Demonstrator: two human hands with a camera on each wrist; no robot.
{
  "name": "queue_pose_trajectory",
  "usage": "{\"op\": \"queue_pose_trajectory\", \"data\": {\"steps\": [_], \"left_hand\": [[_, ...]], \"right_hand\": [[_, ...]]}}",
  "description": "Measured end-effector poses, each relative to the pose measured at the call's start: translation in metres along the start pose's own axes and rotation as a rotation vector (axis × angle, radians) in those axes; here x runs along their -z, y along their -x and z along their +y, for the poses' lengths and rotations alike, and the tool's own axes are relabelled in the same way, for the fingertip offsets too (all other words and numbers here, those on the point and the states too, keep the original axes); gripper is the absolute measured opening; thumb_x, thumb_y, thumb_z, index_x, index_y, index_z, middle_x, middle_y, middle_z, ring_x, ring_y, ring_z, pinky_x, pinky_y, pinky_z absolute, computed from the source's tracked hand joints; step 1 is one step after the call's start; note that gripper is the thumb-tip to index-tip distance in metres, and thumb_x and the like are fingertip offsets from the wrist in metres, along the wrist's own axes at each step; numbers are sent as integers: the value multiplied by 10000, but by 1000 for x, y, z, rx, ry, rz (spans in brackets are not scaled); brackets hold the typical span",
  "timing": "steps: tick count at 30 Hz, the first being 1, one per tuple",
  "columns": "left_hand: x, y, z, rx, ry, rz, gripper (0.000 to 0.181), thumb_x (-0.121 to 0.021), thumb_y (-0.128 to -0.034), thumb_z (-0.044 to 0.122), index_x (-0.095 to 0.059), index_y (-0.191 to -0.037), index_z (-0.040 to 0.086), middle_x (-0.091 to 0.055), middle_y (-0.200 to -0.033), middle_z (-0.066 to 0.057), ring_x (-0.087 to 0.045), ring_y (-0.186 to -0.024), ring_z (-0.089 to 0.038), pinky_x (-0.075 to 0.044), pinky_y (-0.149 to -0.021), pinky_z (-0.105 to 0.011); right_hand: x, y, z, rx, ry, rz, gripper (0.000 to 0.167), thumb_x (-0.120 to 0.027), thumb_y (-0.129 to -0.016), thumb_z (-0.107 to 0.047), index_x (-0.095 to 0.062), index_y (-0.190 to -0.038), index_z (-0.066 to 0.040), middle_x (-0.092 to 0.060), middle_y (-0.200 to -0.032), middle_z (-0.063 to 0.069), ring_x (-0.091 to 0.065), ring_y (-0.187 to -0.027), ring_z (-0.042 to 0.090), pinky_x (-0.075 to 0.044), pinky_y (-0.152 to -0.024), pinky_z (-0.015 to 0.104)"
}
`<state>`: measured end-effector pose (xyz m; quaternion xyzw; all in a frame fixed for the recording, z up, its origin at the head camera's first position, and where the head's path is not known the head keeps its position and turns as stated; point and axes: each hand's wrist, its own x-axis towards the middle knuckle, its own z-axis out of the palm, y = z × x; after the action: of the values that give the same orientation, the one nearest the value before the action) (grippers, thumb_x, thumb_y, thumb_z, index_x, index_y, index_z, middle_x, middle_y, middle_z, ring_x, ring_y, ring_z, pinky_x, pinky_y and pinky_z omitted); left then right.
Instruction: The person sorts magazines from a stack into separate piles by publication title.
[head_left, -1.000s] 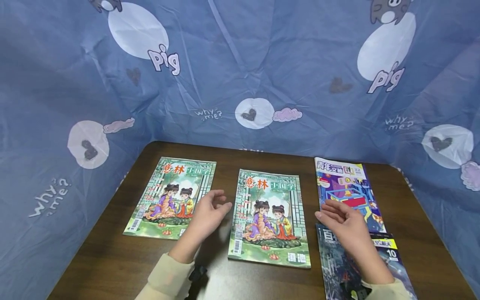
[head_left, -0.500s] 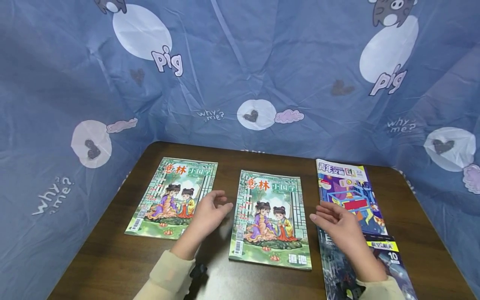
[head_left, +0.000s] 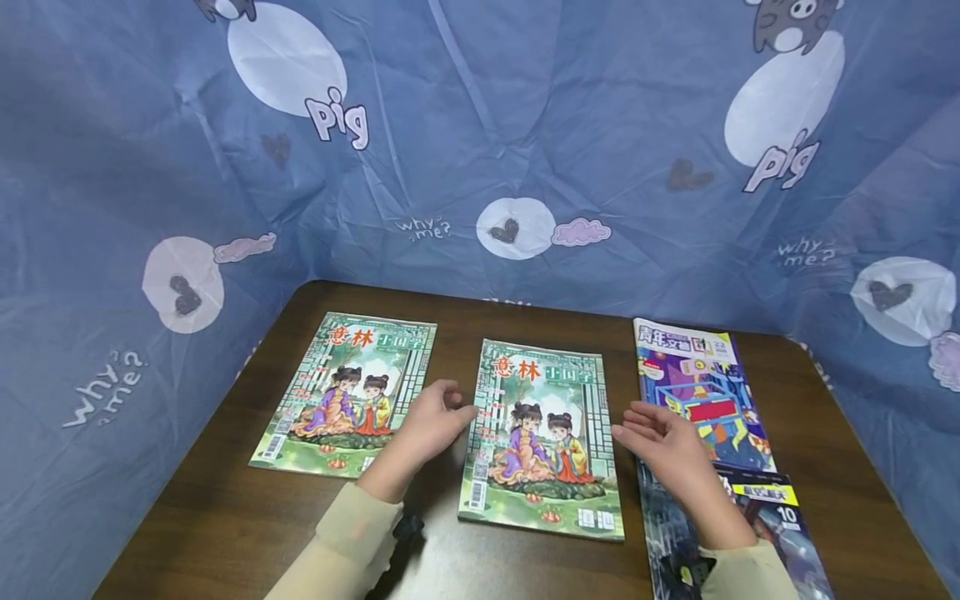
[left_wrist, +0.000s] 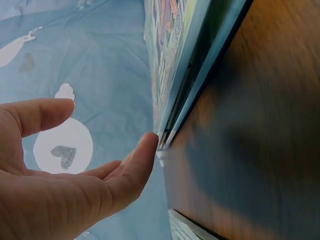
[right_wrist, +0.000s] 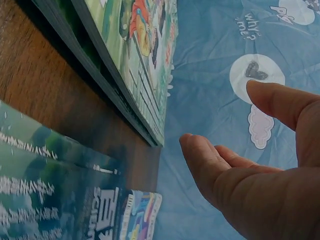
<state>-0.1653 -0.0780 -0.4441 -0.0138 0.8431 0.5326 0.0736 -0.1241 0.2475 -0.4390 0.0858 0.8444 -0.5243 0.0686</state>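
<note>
A green magazine (head_left: pixel 540 442) with two cartoon figures lies mid-table; the wrist views show its edge as stacked layers. My left hand (head_left: pixel 431 425) is at its left side, thumb near the edge; whether it touches cannot be told. On the other side, my right hand (head_left: pixel 671 450) hovers with fingers apart, a small gap from the magazine. In the left wrist view the left hand (left_wrist: pixel 90 185) has thumb and fingers spread, holding nothing. The right hand (right_wrist: pixel 250 165) looks the same in the right wrist view, beside the magazine (right_wrist: pixel 142 55).
A matching green magazine (head_left: pixel 345 396) lies at the left, partly behind the left hand. At the right are a purple magazine (head_left: pixel 712 408) and, nearer me, a dark one (head_left: pixel 795 542) below the right arm. Blue printed cloth (head_left: pixel 525 125) hangs behind the wooden table (head_left: pixel 225 533).
Both hands have moved inward, closer to the middle magazine: the left hand rightward and the right hand leftward. The magazines lie as before; the view has shifted slightly.
</note>
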Motion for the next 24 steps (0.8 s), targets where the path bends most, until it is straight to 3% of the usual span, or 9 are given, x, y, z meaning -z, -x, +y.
{"op": "queue_pose_trajectory", "data": {"steps": [8,17,24], "left_hand": [[-5,-8,0,19,-61,-12,599,-716,-902,159,-501,-1374,-141,-616,-1229,-262,-582,-1156,-414,-497,-950,-533],[-11,-15,-1,43,-23,-39,605,-720,-892,142,-498,-1353,-181,-616,-1226,-273,-578,-1172,-413,-493,-977,-517],[-16,-18,-4,85,-66,-76,628,-736,-896,187,-506,-1336,-198,-573,-1296,-314,-542,-1223,-441,-476,-995,-546]], "right_hand": [[-10,-11,7,-26,11,2,705,-730,-963,-265,-404,-1486,78,-508,-1421,286,-517,-1297,407,-476,-1019,487],[-18,-17,10,-67,62,14,742,-735,-947,-253,-376,-1487,106,-479,-1430,322,-499,-1299,449,-484,-1002,514],[-21,-19,10,-94,86,2,791,-741,-944,-303,-360,-1485,131,-481,-1425,334,-510,-1284,459,-488,-991,526]]}}
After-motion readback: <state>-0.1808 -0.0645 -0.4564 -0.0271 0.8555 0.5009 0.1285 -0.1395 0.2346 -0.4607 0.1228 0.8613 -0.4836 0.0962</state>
